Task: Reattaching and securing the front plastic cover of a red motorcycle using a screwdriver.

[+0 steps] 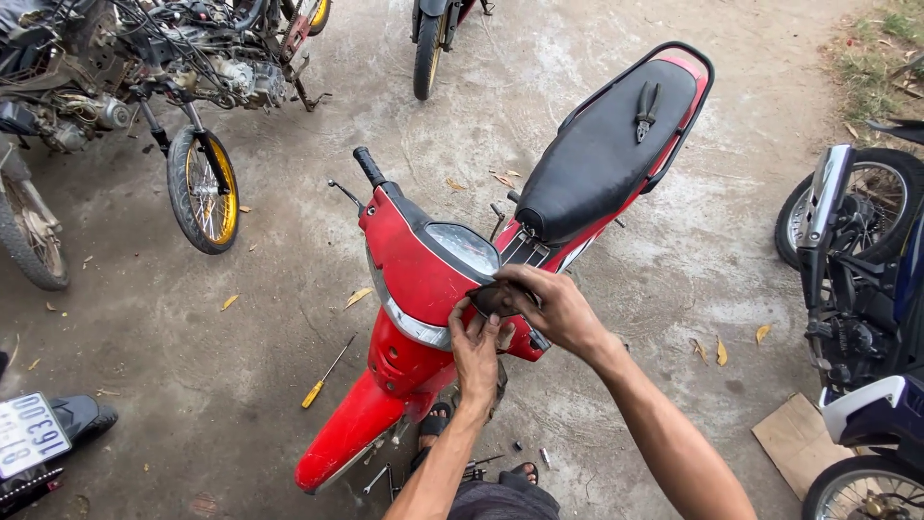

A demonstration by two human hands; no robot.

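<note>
A red motorbike stands in front of me, its handlebar cover toward me and its black seat stretching away. My right hand grips the right side of the handlebar cover, fingers curled over a dark part by the speedometer glass. My left hand presses against the same spot from below, fingers closed on the cover's edge. Black pliers lie on the seat. The left handlebar grip sticks out bare.
A yellow-handled screwdriver lies on the concrete left of the bike. A stripped bike with a gold-rimmed wheel stands at the upper left, a blue motorbike at the right, cardboard by it. Small parts lie near my sandalled feet.
</note>
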